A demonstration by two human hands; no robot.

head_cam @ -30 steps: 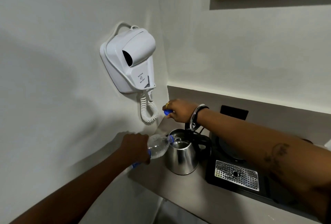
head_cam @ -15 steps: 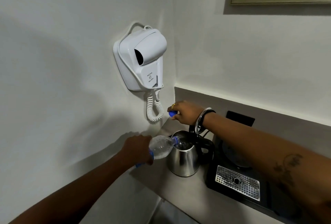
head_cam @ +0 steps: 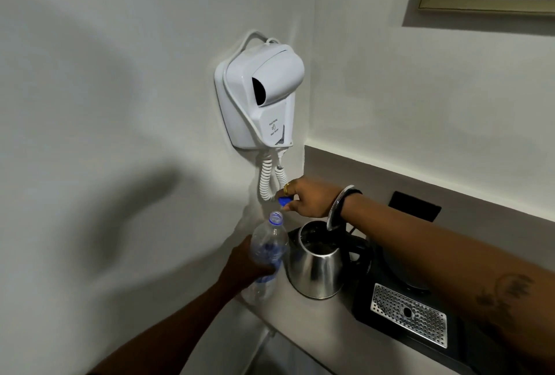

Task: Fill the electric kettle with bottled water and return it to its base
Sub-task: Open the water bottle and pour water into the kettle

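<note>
Blue cap (head_cam: 284, 201) stayed pinched in my right grip (head_cam: 310, 198) for resealing, left grip (head_cam: 246, 266) closed round the upright bottle (head_cam: 268, 250).

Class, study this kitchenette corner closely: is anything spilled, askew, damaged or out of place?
Nothing looks spilled or damaged. The steel kettle stands upright, lid open, on the counter rather than on its base. The left hand holds the uncapped water bottle upright beside it; the right hand holds the blue cap.
</note>
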